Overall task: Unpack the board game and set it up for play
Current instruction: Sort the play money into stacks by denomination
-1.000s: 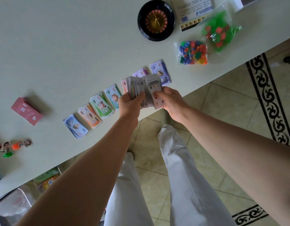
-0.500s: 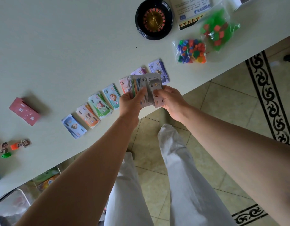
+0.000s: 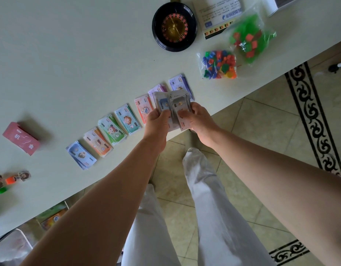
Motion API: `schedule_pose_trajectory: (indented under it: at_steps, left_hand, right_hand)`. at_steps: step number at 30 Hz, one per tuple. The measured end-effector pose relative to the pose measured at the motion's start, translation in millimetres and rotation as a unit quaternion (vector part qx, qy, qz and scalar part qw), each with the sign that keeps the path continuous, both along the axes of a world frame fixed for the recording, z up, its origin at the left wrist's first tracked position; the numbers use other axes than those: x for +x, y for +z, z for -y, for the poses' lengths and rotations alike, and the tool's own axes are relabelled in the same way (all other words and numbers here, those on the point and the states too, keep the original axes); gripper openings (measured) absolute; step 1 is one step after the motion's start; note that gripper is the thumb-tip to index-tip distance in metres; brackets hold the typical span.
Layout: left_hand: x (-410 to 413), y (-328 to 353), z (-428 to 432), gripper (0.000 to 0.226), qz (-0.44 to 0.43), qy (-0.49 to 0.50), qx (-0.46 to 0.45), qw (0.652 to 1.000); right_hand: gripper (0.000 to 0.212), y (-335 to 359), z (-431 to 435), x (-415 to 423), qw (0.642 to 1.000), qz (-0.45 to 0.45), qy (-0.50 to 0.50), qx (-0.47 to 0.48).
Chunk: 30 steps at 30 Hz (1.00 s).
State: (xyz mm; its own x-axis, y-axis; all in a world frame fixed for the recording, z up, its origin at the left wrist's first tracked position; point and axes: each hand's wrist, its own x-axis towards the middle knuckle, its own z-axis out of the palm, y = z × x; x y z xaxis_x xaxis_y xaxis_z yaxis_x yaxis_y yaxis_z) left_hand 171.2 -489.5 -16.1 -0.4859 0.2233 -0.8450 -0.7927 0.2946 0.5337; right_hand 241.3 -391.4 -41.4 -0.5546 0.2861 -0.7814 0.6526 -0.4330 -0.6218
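Both hands, left hand point(image 3: 156, 126) and right hand point(image 3: 199, 118), grip the wad of play money point(image 3: 170, 106), fingers curled round its lower edge.

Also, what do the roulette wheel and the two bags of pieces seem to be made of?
Roulette wheel: probably glossy black plastic; its rim shows soft highlights. Mixed-colour bag and green-and-red bag: thin clear plastic film, wrinkled and glinting. The pieces inside look like moulded plastic, brightly coloured.
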Motion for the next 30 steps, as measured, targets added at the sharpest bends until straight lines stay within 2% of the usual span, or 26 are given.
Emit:
schedule_pose_trajectory:
  at_steps: [3,6,9,12,15,19,26,30]
  left_hand:
    - [-5.8,-6.5,-9.6,0.027,-0.009,0.001,-0.029,1.000]
    - [-11.8,-17.6,-17.2,0.020,-0.018,-0.017,-0.056,0.998]
    - [-17.1,-25.4,-28.3,0.019,-0.030,-0.037,-0.056,0.997]
    - [-20.9,-32.3,-40.7,0.024,-0.034,-0.046,-0.050,0.997]
    - [-23.7,-36.8,-56.0,0.023,-0.027,-0.043,-0.045,0.998]
    - [-25.8,-39.7,-70.8,0.024,-0.027,-0.046,-0.059,0.997]
    - [-25.3,-39.7,-94.4,0.023,-0.036,-0.037,-0.077,0.996]
    - [-24.8,-37.6,-105.6,0.028,-0.031,-0.049,-0.063,0.996]
  right_hand:
    - [0.018,-5.0,-13.9,-3.5,0.993,0.034,0.005,0.111]
    - [0.008,-15.9,-34.6,-2.7,0.958,0.057,0.057,0.273]
    - [0.006,-23.7,-54.0,-2.8,0.924,0.027,0.125,0.362]
    - [0.008,-32.1,-69.3,-9.4,0.916,-0.001,0.151,0.372]
    - [0.015,-40.1,-86.9,-17.8,0.916,0.013,0.162,0.368]
    - [0.018,-44.0,-105.1,-21.2,0.897,0.011,0.202,0.393]
    - [0.008,-45.0,-138.0,-26.0,0.885,0.030,0.179,0.429]
    - [0.014,-45.6,-160.5,-26.2,0.879,0.060,0.151,0.448]
